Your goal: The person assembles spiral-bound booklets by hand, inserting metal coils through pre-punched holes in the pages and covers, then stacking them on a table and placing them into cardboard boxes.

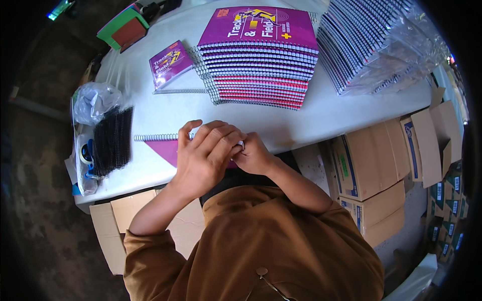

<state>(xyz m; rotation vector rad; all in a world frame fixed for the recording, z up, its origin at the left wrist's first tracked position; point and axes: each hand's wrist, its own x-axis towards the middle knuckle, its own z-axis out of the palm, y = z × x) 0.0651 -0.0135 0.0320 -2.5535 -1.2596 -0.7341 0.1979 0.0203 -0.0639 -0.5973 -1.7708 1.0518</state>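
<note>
**Both hands on a purple booklet's wire spine**

Left of the booklet [165, 149] on the white worktop [321, 118] lie black binding combs [112, 140]. Left hand [203, 158] presses it, grip curled over the silver coil [156, 137]. Right hand [256, 155], just beside, pinches the coil's end. Behind stands a stack of spiral-bound books [261, 55].

Bright even light on the white table [150, 115], dim floor, fisheye bending — dark vignetted corners

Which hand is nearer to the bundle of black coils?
Left. The left hand lies just right of the black coils; the right hand is farther right, behind the left.
</note>
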